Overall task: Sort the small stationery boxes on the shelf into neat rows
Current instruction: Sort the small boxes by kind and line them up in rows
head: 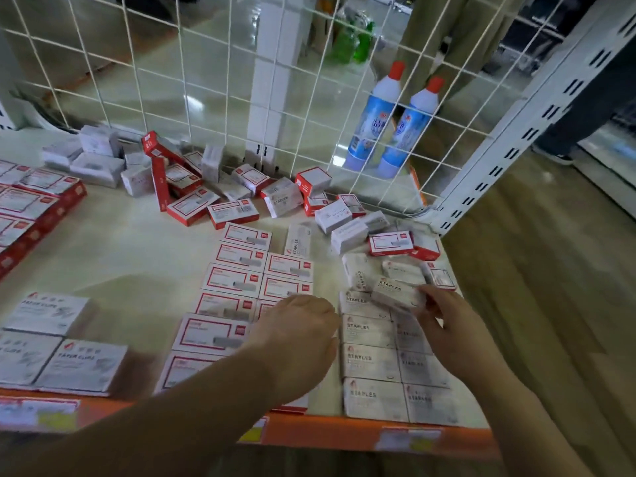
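My right hand (444, 318) pinches a white staples box (395, 292), tilted, at the far end of two rows of white staples boxes (371, 363) near the shelf's front right. My left hand (296, 335) rests palm down, fingers curled under, on the rows of red-bordered boxes (234, 280) to the left of them. A loose heap of red and white boxes (241, 197) lies further back along the wire grid. White paper clip boxes (51, 352) sit in rows at the front left.
The cream shelf (130, 256) has an orange front edge (327, 432) with price labels. A white wire grid (206, 98) closes the back; two blue bottles (389, 118) stand behind it. Stacked red boxes (31, 208) lie far left. A white upright (516, 125) stands right.
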{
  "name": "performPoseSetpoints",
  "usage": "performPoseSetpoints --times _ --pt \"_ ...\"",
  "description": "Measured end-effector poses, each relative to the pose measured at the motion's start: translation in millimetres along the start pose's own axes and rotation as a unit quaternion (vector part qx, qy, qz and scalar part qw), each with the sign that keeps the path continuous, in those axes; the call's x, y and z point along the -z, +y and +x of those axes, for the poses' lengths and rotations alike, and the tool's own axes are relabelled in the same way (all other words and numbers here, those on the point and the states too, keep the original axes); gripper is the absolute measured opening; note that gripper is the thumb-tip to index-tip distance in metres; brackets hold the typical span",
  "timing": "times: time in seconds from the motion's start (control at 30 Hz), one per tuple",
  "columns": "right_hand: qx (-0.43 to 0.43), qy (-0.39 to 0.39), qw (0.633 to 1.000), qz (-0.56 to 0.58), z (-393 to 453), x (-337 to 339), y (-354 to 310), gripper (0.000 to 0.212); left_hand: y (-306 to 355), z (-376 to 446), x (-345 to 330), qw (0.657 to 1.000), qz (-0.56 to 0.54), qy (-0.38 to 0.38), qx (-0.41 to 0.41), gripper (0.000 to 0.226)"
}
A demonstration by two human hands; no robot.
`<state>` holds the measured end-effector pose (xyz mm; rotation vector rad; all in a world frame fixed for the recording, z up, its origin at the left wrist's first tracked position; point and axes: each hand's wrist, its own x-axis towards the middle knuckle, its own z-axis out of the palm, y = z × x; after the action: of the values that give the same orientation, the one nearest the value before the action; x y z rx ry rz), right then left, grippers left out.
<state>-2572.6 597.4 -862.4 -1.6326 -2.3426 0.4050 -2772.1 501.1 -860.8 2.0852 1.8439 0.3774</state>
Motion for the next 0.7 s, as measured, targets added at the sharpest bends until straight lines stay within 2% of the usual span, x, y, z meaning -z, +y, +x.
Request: performPoseSetpoints --times 0.23,0.43,0.53,0.7 --pt "-0.004 -0.039 0.999 0.029 8 1 5 0.034 7 15 -17 1.0 -0.014 -0.024 -0.002 0.038" --pt "0.013 -0.053 0.998 0.021 16 -4 4 0.023 11 17 -24 0.999 -0.026 -0.043 0.002 0.039" --pt "0.019 -0.046 0.998 0.025 19 -5 1 0.015 11 19 -26 0.999 -0.016 -0.039 0.003 0.038" --pt "0.013 -0.007 1.0 0.025 18 -3 2 0.024 12 19 -27 0.999 -0.01 -0.044 -0.001 0.038"
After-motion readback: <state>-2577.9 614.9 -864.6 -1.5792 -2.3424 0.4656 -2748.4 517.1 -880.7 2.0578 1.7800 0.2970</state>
